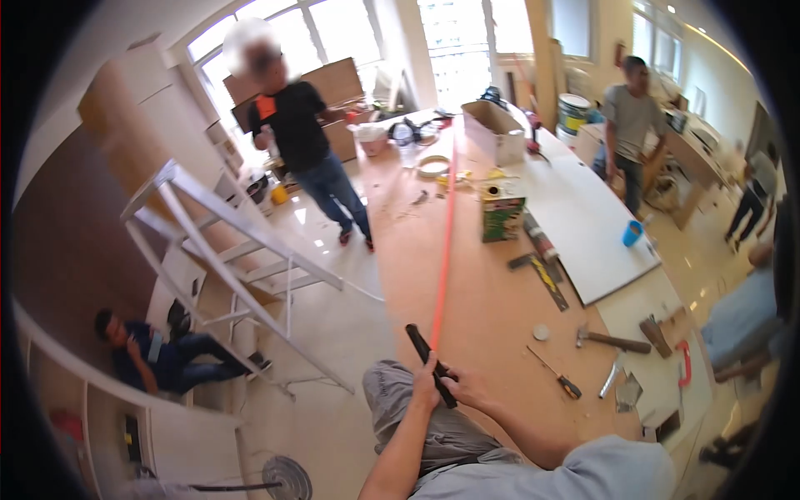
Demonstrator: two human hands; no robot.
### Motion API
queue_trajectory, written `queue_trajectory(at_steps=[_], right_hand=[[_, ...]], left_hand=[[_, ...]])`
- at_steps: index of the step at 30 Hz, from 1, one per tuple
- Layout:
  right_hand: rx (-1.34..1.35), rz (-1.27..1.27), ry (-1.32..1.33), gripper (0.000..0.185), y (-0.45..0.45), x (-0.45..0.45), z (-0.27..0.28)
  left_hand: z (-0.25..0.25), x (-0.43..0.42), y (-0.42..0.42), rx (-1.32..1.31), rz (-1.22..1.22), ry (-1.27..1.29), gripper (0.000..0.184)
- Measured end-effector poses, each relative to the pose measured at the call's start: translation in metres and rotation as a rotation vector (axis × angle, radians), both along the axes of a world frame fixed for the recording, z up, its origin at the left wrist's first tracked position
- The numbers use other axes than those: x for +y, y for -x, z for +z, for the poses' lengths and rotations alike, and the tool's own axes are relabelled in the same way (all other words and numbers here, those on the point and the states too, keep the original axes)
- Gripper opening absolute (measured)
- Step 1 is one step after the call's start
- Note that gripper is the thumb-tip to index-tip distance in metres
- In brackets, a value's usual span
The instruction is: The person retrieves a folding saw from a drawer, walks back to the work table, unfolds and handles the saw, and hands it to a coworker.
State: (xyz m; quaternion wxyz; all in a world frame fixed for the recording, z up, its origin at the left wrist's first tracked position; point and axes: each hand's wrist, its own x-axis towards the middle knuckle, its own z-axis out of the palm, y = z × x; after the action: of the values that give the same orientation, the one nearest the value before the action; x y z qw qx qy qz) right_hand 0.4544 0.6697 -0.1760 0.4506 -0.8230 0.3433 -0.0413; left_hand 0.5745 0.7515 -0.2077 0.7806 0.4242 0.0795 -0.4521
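A short black bar-like object (414, 337) is held at a slant over the near left edge of the table, and its exact kind is unclear. My left hand (427, 383) is closed around its middle. Close beside it, my right hand (467, 388) has its fingers closed on the lower part of the same object. A long pink-red strip (446, 258) runs from near my hands along the tabletop (492, 321) to the far end. Right of my hands lies a screwdriver (569, 387), with a hammer (617, 340) further right.
A green tin can (502, 218), a square (550, 283), a blue cup (632, 233) and a cardboard box (496, 129) are on the table. A stepladder (242, 250) stands left. One person (287, 125) stands behind it, another (171, 367) sits on the floor, and several people are at right.
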Motion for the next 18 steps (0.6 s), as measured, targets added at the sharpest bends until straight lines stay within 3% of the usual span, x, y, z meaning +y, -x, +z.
queue_trajectory(at_steps=[4, 8, 11, 15, 18], right_hand=[[-0.088, -0.038, -0.078, 0.032, -0.002, 0.001, -0.027], [-0.057, -0.018, -0.002, 0.029, 0.003, 0.003, 0.007], [-0.095, -0.055, -0.147, 0.028, -0.003, -0.002, -0.024], [-0.108, -0.016, -0.22, 0.029, -0.001, -0.01, -0.001], [-0.199, -0.037, -0.22, 0.029, -0.003, -0.01, -0.011]], left_hand=[[0.005, -0.002, -0.001, -0.029, -0.022, -0.023, 0.035], [0.003, 0.001, 0.0, -0.027, -0.039, -0.013, 0.033], [0.003, -0.001, -0.001, -0.047, -0.047, -0.029, 0.032], [0.025, 0.0, 0.007, -0.017, -0.088, -0.085, 0.029], [0.009, -0.002, 0.003, -0.08, -0.078, -0.051, 0.03]])
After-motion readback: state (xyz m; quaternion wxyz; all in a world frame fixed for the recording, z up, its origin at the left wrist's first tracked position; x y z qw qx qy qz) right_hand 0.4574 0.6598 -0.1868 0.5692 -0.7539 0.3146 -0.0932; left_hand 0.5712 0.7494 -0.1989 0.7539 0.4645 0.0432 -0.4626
